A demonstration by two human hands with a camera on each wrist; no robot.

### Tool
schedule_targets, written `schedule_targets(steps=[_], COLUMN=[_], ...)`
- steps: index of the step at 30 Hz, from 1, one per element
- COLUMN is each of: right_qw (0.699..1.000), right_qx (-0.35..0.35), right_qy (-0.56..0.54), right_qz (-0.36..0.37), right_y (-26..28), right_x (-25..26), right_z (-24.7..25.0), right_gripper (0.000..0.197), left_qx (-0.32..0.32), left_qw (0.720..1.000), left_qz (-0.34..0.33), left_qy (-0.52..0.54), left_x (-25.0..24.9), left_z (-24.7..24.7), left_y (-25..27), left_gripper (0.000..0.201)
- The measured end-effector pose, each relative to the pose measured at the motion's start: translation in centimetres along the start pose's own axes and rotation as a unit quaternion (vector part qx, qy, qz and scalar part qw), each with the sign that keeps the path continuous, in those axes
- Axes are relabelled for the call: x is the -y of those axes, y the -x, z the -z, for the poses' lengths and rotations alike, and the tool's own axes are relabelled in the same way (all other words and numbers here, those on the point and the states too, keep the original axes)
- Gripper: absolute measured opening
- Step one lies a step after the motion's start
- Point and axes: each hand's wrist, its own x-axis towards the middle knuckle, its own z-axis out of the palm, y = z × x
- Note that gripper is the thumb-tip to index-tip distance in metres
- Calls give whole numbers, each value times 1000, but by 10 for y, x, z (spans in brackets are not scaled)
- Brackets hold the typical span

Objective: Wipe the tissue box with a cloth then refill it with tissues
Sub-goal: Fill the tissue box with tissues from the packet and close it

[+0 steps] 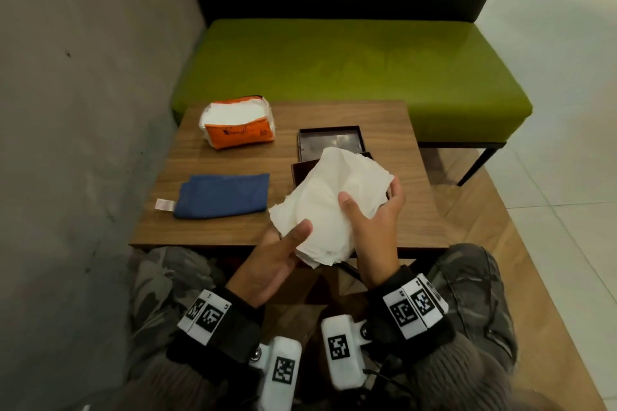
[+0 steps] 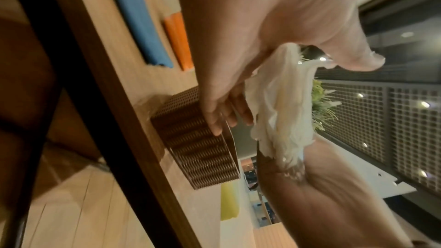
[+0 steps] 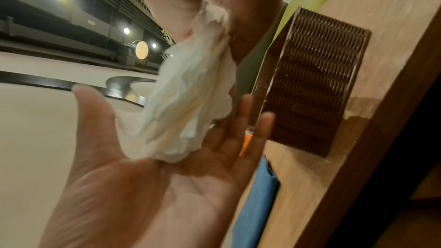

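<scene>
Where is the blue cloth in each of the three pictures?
Head: the blue cloth lies folded on the table's left side, left of the stack of tissues that both hands hold.
Left wrist: a blue strip at upper left, beside the orange tissue pack.
Right wrist: a blue strip at bottom centre, below the ribbed brown tissue box.
Shared landmark: the stack of tissues shows in all three views.

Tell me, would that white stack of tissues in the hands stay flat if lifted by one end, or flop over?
Probably flop: the stack of tissues already bends and sags between the left hand and right hand. Its loose, ragged edges fan apart in the left wrist view, so sheets could slip off. It looks very light, since the thumbs and fingers hold it without strain.
</scene>
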Motion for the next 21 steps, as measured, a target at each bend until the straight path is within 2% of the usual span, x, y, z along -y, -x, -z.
schedule_targets(steps=[2,5,6,8,10,11,13,15,18,21], right_qw=[1000,999,998,994,991,991,992,992,991,987], right_qx=[-8,10,16,22,36,44,48,58,65,80], right_qy=[-5,-29,-45,-67,-61,-48,-5,26,34,98], right_qz=[-3,-24,-43,-78,-110,-118,-119,-112,-110,-97], right_y=[0,1,0,-2,-5,-6,-6,-10,-12,-16], right_x=[-2,0,1,6,9,11,14,10,10,14], right_z=[1,3,5,9,15,17,18,20,23,23], right_gripper=[87,89,90,98,109,106,83,62,52,48], left_qx=[-24,-98,-105,-98,-73,-55,-32,-37,-54,-64], left_qw=[999,993,991,987,984,982,976,972,969,957], left_qz=[-14,-38,-45,-58,-62,-57,-45,-41,-52,-53], left_qy=[-30,-54,-70,-110,-153,-174,-210,-228,-237,-278], left_x=[0,-1,-2,-5,-9,-10,-13,-15,-18,-17], left_z=[5,12,14,18,25,27,29,30,29,26], left_y=[-3,-8,-10,-10,-10,-10,-11,-12,-15,-19], left_gripper=[100,72,63,52,51,54,55,53,50,51])
